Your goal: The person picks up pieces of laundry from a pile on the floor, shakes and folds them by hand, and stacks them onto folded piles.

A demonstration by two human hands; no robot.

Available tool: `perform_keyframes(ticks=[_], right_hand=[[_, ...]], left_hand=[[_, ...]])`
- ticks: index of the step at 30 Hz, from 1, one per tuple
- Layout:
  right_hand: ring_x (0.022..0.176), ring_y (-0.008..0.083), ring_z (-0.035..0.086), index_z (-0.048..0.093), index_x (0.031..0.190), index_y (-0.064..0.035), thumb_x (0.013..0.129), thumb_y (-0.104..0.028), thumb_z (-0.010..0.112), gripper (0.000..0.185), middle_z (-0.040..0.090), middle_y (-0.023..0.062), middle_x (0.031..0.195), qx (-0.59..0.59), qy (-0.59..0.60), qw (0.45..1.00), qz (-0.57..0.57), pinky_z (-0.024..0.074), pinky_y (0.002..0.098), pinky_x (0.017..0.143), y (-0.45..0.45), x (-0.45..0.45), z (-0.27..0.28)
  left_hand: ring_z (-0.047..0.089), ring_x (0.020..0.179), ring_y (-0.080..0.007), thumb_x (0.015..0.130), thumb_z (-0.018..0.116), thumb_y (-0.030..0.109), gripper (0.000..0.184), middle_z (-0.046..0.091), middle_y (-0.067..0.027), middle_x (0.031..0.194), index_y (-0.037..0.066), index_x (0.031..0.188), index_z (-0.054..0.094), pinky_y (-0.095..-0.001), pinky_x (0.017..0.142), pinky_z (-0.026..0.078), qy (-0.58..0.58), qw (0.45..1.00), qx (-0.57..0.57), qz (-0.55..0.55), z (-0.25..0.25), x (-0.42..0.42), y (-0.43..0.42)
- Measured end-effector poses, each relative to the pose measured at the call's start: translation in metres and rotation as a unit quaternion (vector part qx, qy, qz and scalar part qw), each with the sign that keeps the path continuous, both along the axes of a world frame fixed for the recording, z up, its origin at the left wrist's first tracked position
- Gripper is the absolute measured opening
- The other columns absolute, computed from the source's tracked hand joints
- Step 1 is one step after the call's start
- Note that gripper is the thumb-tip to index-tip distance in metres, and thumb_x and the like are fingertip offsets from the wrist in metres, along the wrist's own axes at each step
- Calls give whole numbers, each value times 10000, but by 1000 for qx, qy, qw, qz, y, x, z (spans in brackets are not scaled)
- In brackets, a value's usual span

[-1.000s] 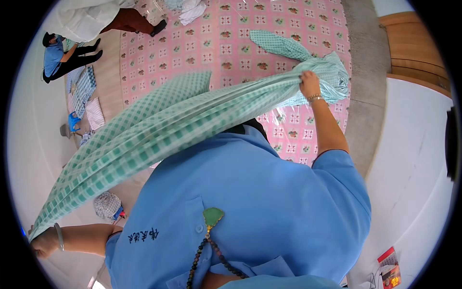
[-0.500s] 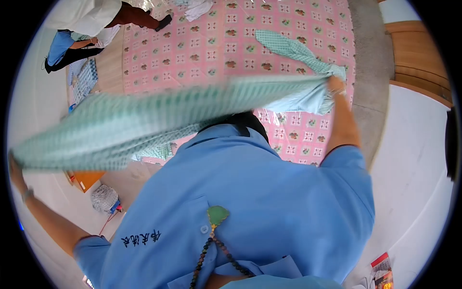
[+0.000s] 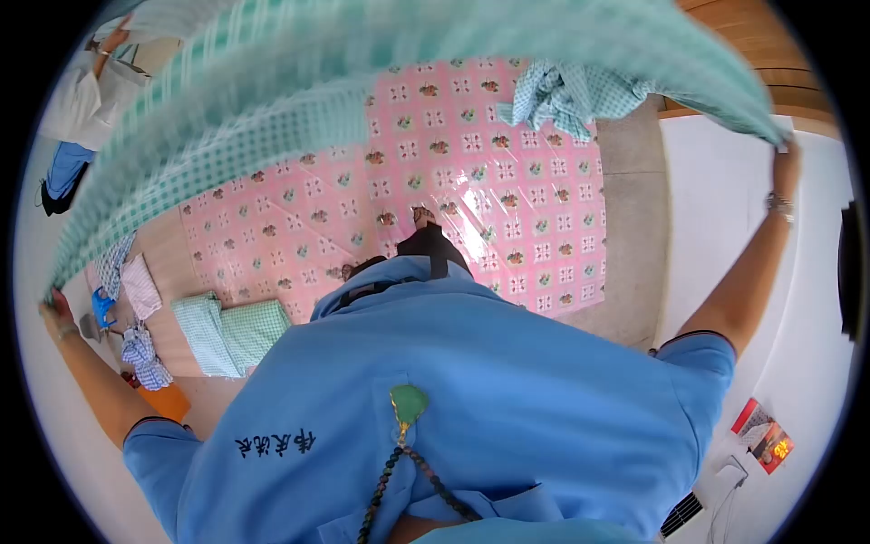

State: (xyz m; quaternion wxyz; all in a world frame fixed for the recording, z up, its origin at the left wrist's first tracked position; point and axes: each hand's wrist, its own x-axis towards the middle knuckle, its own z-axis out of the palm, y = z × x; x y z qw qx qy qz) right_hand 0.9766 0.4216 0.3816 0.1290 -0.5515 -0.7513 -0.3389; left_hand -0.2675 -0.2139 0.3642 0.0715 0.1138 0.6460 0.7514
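A large green-and-white checkered cloth (image 3: 408,34) is spread wide and raised in an arc across the top, blurred by motion. My left hand (image 3: 59,313), at the far left edge, is closed on one end of it. At the far right my right hand (image 3: 785,161) grips the opposite end, arm stretched out. Below the cloth lies a pink floral plastic-covered sheet (image 3: 435,168). A bunched pale green checkered cloth (image 3: 566,95) rests at its upper right edge, partly behind the raised cloth.
Folded green checkered cloths (image 3: 237,334) lie at lower left, near a pink cloth (image 3: 140,286) and a blue checkered bundle (image 3: 145,356). A co-worker's arm (image 3: 109,45) shows at upper left. Printed papers (image 3: 766,435) are at lower right; wooden panelling (image 3: 739,54) is at upper right.
The held cloth has risen from in front of my body and opened out. My right hand has moved outward to the right, and the view has shifted, showing the folded cloths at lower left.
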Motion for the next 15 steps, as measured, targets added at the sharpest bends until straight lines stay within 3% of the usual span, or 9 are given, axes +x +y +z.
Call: perform_keyframes(ticks=[1, 2, 5, 6, 7, 8, 10, 11, 15], right_hand=[[1024, 280, 485, 555, 1028, -73, 783, -103, 520, 249, 522, 117, 1111, -51, 9, 998, 21, 394, 351, 866, -30, -28, -29], [1030, 276, 476, 571, 989, -59, 770, -79, 523, 225, 523, 111, 1104, -109, 65, 992, 29, 387, 342, 878, -51, -52, -61], [807, 300, 507, 576, 756, -34, 667, 3, 523, 109, 568, 146, 815, -201, 38, 972, 117, 425, 378, 698, -106, -127, -166], [777, 303, 516, 571, 740, -34, 667, -30, 526, 86, 566, 135, 772, -267, 62, 960, 49, 434, 391, 662, -121, -150, -209], [753, 314, 520, 565, 730, -38, 684, -73, 519, 74, 562, 140, 759, -281, 3, 959, 19, 437, 410, 637, -132, -162, -261], [746, 321, 527, 565, 741, -41, 698, -104, 513, 92, 566, 142, 774, -275, -1, 959, 71, 441, 428, 628, -149, -172, -308], [811, 311, 528, 569, 784, -47, 716, -146, 503, 137, 575, 135, 803, -371, 15, 928, -40, 451, 433, 662, -180, -217, -371], [869, 284, 520, 563, 833, -59, 728, -156, 494, 159, 572, 108, 871, -399, -43, 915, -38, 456, 419, 687, -190, -232, -405], [936, 245, 499, 587, 901, -73, 749, -142, 481, 198, 536, 31, 1013, -486, -98, 863, -91, 457, 393, 744, -240, -296, -507]], left_hand=[[522, 911, -300, 893, 384, 306, 424, 474, -202, 1093, -49, 1124, 401, -325, 785, 499, -13, 998, 57, 13, -16, -11, -33], [514, 936, -300, 897, 365, 317, 438, 472, -195, 1102, -52, 1130, 396, -345, 797, 492, 10, 998, 13, 61, -22, 20, -48], [503, 970, -289, 898, 340, 307, 430, 472, -176, 1116, -44, 1139, 398, -353, 815, 474, 0, 986, -43, 164, -39, 125, -71], [501, 981, -278, 896, 335, 286, 409, 473, -164, 1121, -34, 1141, 404, -341, 822, 464, -30, 975, -60, 213, -53, 139, -87], [498, 991, -268, 894, 330, 264, 390, 475, -152, 1126, -24, 1144, 410, -329, 829, 454, -61, 960, -77, 261, -71, 143, -106], [501, 986, -258, 894, 319, 256, 379, 486, -139, 1116, -18, 1130, 433, -330, 819, 453, -65, 957, -98, 265, -93, 139, -130], [505, 986, -243, 898, 314, 247, 362, 514, -123, 1093, -9, 1096, 477, -335, 821, 451, -96, 962, -90, 240, -163, 106, -204], [507, 990, -238, 902, 318, 246, 355, 531, -120, 1081, -6, 1077, 497, -339, 833, 451, -120, 969, -60, 208, -196, 86, -229], [496, 1014, -252, 915, 242, 293, 428, 513, -121, 1127, -3, 1087, 499, -359, 850, 442, -131, 926, -125, 331, -255, 144, -222]])
